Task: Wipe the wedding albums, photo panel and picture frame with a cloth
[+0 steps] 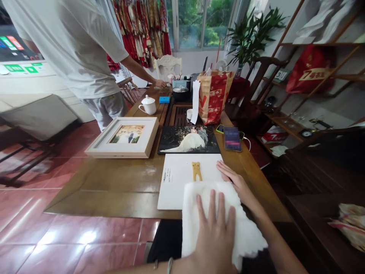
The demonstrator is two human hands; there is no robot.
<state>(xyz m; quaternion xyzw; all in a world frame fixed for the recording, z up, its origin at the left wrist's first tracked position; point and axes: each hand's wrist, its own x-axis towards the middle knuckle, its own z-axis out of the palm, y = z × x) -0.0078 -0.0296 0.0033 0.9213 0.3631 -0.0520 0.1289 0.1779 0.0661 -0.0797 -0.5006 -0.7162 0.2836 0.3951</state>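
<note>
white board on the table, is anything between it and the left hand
Yes, the white cloth, under the left hand and over the near right part of the white board. Nothing visible separates the right hand from its right edge.

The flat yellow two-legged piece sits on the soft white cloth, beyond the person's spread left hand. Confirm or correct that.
Not on the soft white cloth: the head view shows the flat yellow two-legged piece on the flat white rectangular panel. It does sit beyond the spread left hand.
</note>
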